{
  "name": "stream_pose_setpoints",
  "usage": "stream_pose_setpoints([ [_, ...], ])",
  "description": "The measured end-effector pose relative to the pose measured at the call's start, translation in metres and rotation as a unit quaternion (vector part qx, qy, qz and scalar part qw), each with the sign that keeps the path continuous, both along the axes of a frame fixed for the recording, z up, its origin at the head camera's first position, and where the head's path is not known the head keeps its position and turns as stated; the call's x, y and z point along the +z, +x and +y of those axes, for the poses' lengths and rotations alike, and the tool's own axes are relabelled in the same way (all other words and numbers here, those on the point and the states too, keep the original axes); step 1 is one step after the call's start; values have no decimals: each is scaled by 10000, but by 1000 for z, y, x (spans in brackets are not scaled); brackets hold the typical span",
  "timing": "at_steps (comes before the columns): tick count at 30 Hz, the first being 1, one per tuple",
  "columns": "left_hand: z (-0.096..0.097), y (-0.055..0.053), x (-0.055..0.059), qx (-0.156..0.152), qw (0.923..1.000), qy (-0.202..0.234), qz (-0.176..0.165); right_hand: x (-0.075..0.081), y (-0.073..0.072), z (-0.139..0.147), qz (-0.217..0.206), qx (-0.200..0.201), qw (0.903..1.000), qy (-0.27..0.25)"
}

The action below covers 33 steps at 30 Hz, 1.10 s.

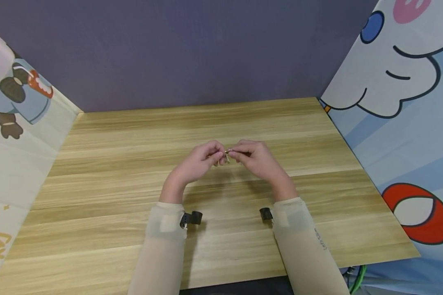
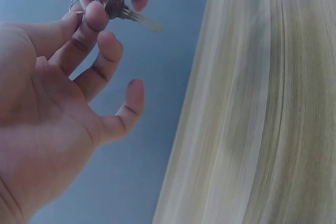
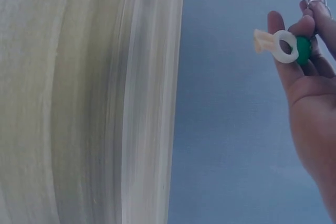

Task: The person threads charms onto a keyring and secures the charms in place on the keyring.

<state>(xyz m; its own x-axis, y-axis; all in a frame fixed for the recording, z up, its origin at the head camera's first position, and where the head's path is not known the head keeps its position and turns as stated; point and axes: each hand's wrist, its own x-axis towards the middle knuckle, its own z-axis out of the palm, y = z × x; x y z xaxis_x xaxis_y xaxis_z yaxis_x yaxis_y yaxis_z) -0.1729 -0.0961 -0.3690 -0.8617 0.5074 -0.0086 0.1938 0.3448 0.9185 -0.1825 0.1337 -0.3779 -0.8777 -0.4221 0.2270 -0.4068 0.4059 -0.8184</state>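
Note:
A metal key ring (image 2: 77, 3) is between the two hands, just over the table in the head view. My left hand (image 1: 200, 159) pinches it between thumb and index finger, the other fingers loosely bent. My right hand (image 1: 256, 159) grips the ring from the other side with thumb and fingertips. A key (image 2: 118, 6) with a dark head hangs at the ring, its blade pointing away from the fingers. In the right wrist view, a charm with a white loop (image 3: 285, 56), a green ball (image 3: 303, 51) and a peach-coloured piece (image 3: 262, 41) lies against the right fingers.
The wooden table (image 1: 114, 176) spreads under both forearms. A dark grey-blue panel (image 1: 192, 53) stands behind it, with cartoon-printed walls at the left and right. A green cable (image 1: 359, 278) shows below the front right edge.

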Motion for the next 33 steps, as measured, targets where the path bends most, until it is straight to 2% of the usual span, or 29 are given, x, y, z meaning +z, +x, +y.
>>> stream_pose_setpoints([
  [6,1,1,1,-44,9998,-153,85,0,1,-1,131,-78,9999,-7],
  [12,1,1,2,-18,9960,-679,576,1,3,0,361,-41,9993,92],
  [21,2,1,0,-68,9908,-897,1009,-1,2,1,717,58,9972,214],
  [26,4,2,-1,-113,9890,-997,1083,-2,1,2,679,162,9974,199],
  [33,5,2,1,-36,9813,-1374,1349,1,2,1,639,157,9976,227],
])
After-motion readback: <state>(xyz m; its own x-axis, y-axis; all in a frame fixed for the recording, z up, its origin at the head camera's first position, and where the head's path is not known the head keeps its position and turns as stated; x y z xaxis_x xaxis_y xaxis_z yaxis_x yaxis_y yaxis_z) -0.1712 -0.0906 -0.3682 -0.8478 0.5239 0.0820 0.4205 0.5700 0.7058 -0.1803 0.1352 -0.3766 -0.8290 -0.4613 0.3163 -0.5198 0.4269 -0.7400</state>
